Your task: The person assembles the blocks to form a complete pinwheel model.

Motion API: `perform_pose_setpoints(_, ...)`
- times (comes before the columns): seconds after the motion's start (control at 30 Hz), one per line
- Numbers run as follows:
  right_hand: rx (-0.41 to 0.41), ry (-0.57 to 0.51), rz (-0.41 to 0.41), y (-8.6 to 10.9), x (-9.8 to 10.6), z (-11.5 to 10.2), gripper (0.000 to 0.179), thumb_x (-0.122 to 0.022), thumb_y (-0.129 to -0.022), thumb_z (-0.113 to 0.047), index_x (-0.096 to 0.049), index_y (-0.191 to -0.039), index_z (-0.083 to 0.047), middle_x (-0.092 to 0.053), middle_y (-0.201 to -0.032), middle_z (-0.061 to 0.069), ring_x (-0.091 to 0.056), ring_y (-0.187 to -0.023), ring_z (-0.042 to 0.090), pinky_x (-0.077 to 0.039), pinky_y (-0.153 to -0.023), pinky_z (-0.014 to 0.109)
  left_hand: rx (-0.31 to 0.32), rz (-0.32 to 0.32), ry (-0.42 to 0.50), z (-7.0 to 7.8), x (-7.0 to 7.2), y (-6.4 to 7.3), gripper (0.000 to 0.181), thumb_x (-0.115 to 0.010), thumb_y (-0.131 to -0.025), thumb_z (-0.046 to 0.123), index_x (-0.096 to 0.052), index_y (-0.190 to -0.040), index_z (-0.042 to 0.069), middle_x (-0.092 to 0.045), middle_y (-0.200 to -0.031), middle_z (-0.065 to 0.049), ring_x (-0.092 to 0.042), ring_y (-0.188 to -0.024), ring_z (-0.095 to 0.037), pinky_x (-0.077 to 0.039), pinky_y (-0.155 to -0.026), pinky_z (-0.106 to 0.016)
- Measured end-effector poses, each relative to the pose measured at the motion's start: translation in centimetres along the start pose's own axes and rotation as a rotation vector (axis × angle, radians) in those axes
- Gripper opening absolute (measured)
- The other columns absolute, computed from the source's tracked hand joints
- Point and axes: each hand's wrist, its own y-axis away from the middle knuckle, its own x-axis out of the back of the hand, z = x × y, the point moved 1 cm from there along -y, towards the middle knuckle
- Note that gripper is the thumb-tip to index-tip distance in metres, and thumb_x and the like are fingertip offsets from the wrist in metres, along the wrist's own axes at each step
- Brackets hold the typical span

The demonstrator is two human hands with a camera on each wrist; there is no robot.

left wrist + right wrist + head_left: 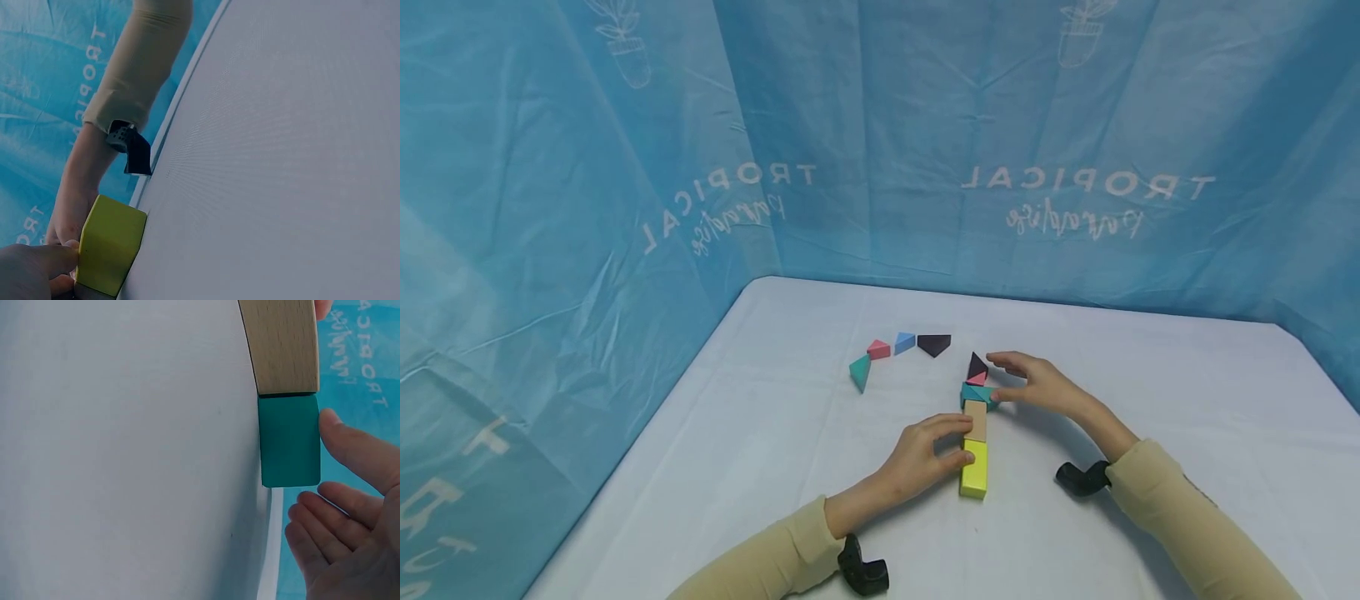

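Yellow block point(974, 482) ×1 | wooden block point(977, 423) ×1 | left hand point(916, 455) spread, touching both | right hand point(1045, 387) wide

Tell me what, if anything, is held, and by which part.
Nothing seems gripped: the left hand touches the yellow block and wooden block; the right hand touches the teal block.

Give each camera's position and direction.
Head: worn there, facing forward and down at the white table; left hand, right hand show.
Left wrist: worn there, faces the yellow rectangular block; left hand, right arm show.
Right wrist: worn there, faces the teal rectangular block; right hand shows.
Head and left wrist share the yellow block.
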Motion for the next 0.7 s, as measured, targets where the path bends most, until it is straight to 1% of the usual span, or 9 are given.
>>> perform_pose_setpoints(0.1,-0.003,0.004,0.000,-0.1,0.0,0.0,0.067,-0.073,-0.084,-0.024,-0.043,-0.137,0.003,-0.044,-0.139,0.021,-0.041,-0.127,0.039,-0.033,-0.103,0.052,-0.002,0.000,0.009,0.0,0.0,0.0,0.041,-0.072,-0.085,0.020,-0.062,-0.123,0.004,-0.058,-0.128,-0.003,-0.049,-0.122,-0.011,-0.038,-0.102,-0.028)
perform_pose_setpoints(0.2,0.034,0.008,0.022,-0.3,0.0,-0.1,0.063,-0.072,-0.085,-0.021,-0.045,-0.137,0.002,-0.045,-0.138,0.020,-0.041,-0.126,0.039,-0.034,-0.103,0.052,-0.007,0.003,0.007,0.0,0.0,0.0,0.041,-0.072,-0.085,0.020,-0.062,-0.122,0.004,-0.058,-0.128,-0.003,-0.049,-0.121,-0.011,-0.038,-0.102,-0.028)
perform_pose_setpoints(0.3,0.127,0.000,0.077,-0.6,-0.1,-0.5,0.049,-0.067,-0.089,-0.013,-0.050,-0.133,0.000,-0.047,-0.137,0.018,-0.042,-0.126,0.037,-0.034,-0.102,0.053,-0.008,0.004,0.003,-0.1,0.0,0.0,0.041,-0.072,-0.085,0.020,-0.062,-0.123,0.004,-0.058,-0.128,-0.003,-0.049,-0.121,-0.011,-0.038,-0.101,-0.028)
perform_pose_setpoints(0.37,0.199,-0.006,0.108,-0.9,-0.3,-0.9,0.038,-0.062,-0.091,-0.005,-0.056,-0.128,-0.002,-0.049,-0.135,0.016,-0.042,-0.126,0.035,-0.034,-0.102,0.055,-0.009,0.005,0.000,-0.1,0.0,0.1,0.041,-0.071,-0.086,0.020,-0.062,-0.123,0.004,-0.058,-0.128,-0.003,-0.049,-0.121,-0.011,-0.038,-0.101,-0.028)
perform_pose_setpoints(0.43,0.259,0.001,0.119,-1.2,-0.6,-1.4,0.031,-0.059,-0.091,0.002,-0.063,-0.121,-0.004,-0.051,-0.134,0.015,-0.043,-0.125,0.034,-0.036,-0.100,0.055,-0.013,0.005,0.006,-0.2,0.0,0.1,0.041,-0.072,-0.085,0.020,-0.062,-0.122,0.004,-0.058,-0.128,-0.003,-0.049,-0.121,-0.011,-0.038,-0.101,-0.028)
perform_pose_setpoints(0.5,0.297,0.014,0.109,-1.5,-1.0,-1.8,0.030,-0.057,-0.089,0.007,-0.067,-0.114,-0.005,-0.052,-0.132,0.016,-0.045,-0.124,0.034,-0.038,-0.098,0.054,-0.028,0.010,0.004,-0.2,0.0,0.1,0.041,-0.072,-0.085,0.020,-0.062,-0.122,0.003,-0.058,-0.128,-0.004,-0.050,-0.121,-0.012,-0.039,-0.101,-0.029)
perform_pose_setpoints(0.6,0.313,0.021,0.094,-1.8,-1.5,-2.2,0.030,-0.057,-0.087,0.011,-0.071,-0.108,-0.006,-0.053,-0.131,0.016,-0.046,-0.122,0.034,-0.042,-0.096,0.050,-0.049,0.019,0.001,-0.1,0.0,0.1,0.041,-0.072,-0.085,0.019,-0.063,-0.121,0.002,-0.059,-0.127,-0.005,-0.051,-0.120,-0.013,-0.040,-0.100,-0.029)
perform_pose_setpoints(0.67,0.303,0.019,0.104,-1.8,-1.6,-2.2,0.026,-0.058,-0.089,0.007,-0.070,-0.108,-0.005,-0.053,-0.131,0.015,-0.047,-0.122,0.034,-0.041,-0.097,0.051,-0.052,0.019,-0.003,-0.2,0.1,0.1,0.041,-0.072,-0.085,0.020,-0.062,-0.121,0.002,-0.059,-0.127,-0.005,-0.050,-0.120,-0.013,-0.040,-0.101,-0.029)
perform_pose_setpoints(0.7,0.283,0.013,0.119,-1.8,-1.6,-2.2,0.024,-0.058,-0.090,0.003,-0.069,-0.110,-0.005,-0.053,-0.131,0.014,-0.046,-0.123,0.033,-0.040,-0.098,0.052,-0.049,0.017,-0.006,-0.2,0.1,0.1,0.041,-0.072,-0.085,0.020,-0.062,-0.122,0.002,-0.059,-0.127,-0.005,-0.050,-0.121,-0.013,-0.039,-0.101,-0.029)
